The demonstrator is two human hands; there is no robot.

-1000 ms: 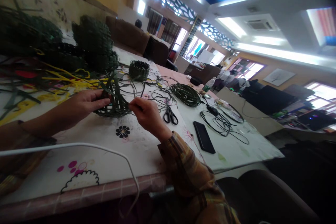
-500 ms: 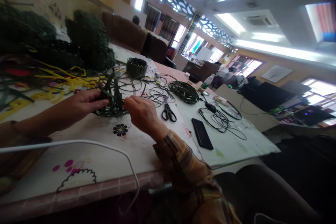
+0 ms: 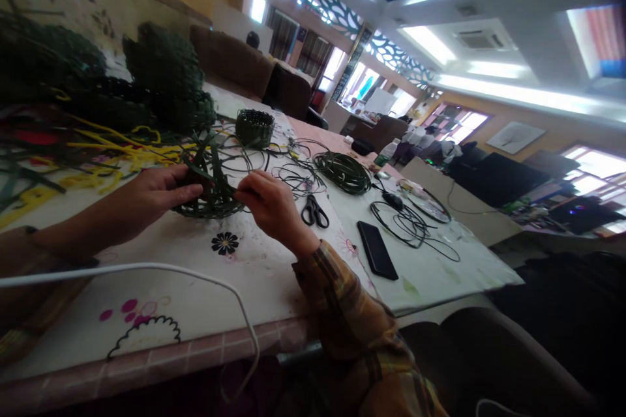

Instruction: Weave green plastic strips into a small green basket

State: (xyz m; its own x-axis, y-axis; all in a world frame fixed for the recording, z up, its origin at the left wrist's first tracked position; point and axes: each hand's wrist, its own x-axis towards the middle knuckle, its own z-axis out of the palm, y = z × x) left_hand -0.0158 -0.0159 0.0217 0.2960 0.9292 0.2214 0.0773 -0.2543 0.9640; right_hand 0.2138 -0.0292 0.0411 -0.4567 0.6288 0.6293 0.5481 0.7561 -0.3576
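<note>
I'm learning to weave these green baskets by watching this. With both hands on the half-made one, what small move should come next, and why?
Probably drawing the thin strand pinched in the right hand snug around the next upright stake. The left hand steadies the half-woven basket, whose stakes stand loose above only a few woven rows, so the weave looks unfinished.

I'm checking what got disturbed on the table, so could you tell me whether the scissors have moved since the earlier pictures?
No. The scissors lie at the same spot beside the phone, below the green coil; only the camera shifted.
</note>
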